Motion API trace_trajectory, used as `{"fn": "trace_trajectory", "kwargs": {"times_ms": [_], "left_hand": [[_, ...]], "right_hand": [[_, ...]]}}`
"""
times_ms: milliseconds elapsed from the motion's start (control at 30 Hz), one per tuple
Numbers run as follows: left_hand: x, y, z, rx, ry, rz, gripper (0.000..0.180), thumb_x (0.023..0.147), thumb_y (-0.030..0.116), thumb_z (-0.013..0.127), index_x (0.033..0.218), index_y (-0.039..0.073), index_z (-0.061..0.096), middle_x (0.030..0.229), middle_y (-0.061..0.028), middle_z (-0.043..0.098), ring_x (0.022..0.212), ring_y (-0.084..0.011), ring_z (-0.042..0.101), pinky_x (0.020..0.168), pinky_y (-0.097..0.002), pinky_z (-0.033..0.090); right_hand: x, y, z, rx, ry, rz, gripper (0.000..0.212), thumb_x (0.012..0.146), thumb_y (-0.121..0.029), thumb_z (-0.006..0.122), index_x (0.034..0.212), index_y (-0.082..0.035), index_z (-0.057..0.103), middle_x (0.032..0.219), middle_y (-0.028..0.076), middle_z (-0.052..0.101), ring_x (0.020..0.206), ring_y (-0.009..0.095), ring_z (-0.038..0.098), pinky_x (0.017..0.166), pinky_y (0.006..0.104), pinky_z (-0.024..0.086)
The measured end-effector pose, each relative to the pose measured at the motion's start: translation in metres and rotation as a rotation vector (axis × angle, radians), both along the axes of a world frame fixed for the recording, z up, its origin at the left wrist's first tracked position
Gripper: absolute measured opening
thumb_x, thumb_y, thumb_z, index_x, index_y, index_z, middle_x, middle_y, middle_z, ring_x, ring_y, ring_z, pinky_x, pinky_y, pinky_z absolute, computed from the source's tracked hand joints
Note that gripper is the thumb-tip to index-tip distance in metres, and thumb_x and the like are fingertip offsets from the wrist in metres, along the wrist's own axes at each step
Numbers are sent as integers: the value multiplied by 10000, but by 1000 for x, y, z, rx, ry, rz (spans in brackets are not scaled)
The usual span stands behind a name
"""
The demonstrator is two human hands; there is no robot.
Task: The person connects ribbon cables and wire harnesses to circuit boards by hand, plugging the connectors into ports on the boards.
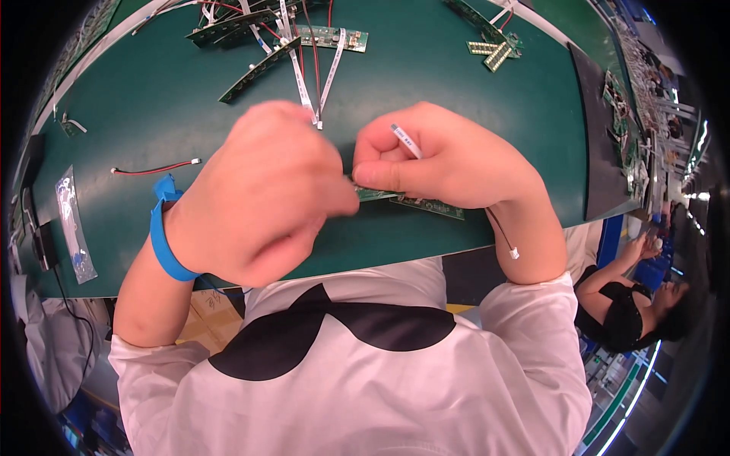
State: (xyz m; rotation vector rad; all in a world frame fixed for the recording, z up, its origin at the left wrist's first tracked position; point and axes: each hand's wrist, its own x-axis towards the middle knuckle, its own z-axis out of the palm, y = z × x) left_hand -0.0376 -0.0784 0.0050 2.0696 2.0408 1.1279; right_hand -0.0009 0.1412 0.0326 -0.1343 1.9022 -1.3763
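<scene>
White cloth of a shirt [395, 403] with a black collar [262, 357] is being shown closest to the camera, and bare forearms are being lifted from its sleeves. Over the green desk [547, 99] the left hand [277, 190] is being held with its back turned up, the fingers curled in toward the palm and the forearm slanted in from the lower left. Its outline is being blurred, and whether anything is being gripped there cannot be told. Around its wrist a blue strap [169, 243] is being worn.

The right hand [449, 159] is being bent sharply at the wrist, so that its fingers are being pointed leftward, close beside the left hand. Its thumb and index finger are being kept closed, and by them a green circuit board [376, 195] is being gripped between the two hands, mostly hidden. From the curl of these fingers a white ribbon cable [407, 142] is being left poking out. Below the palm a second board [441, 210] is being partly covered, and in front of the right forearm a white connector [514, 253] is being hung on a thin wire. Farther off, more boards [334, 38] are being heaped with their cables
</scene>
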Motion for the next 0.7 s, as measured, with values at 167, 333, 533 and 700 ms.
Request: {"fn": "trace_trajectory", "kwargs": {"times_ms": [167, 333, 533, 700], "left_hand": [[8, 9, -3, 108, -1032, 470, 326, 759, 68, 656, 1028, -10, 489, 956, -71, 538, 842, -149, 535, 788, -256, 431], [-5, 2, -3, 3, -1405, 530, 178, 825, 60, 624, 967, -11, 546, 793, -53, 597, 654, -98, 575, 613, -193, 467], [-9, 4, -3, 104, -1511, 672, 212, 859, 58, 576, 1047, -37, 549, 875, -112, 650, 752, -146, 649, 667, -216, 531], [0, 6, -2, 92, -1611, 533, 273, 869, 41, 547, 1125, -52, 522, 979, -150, 644, 862, -197, 657, 740, -244, 543]], "right_hand": [[2, 1, -1, -43, 156, -155, 199, 839, -185, 624, 751, -12, 582, 606, -2, 514, 541, 77, 437, 473, 248, 358], [4, 3, -2, 283, 593, -191, 272, 836, -214, 641, 833, 29, 519, 598, 35, 441, 513, 109, 409, 475, 272, 367], [11, 6, -2, 5, 621, -353, 103, 893, -101, 506, 863, -4, 526, 783, 42, 446, 709, 78, 393, 610, 203, 327], [11, 8, -5, 219, 951, -214, 58, 870, -19, 499, 833, 12, 532, 762, 54, 459, 686, 108, 423, 591, 219, 347]]}}
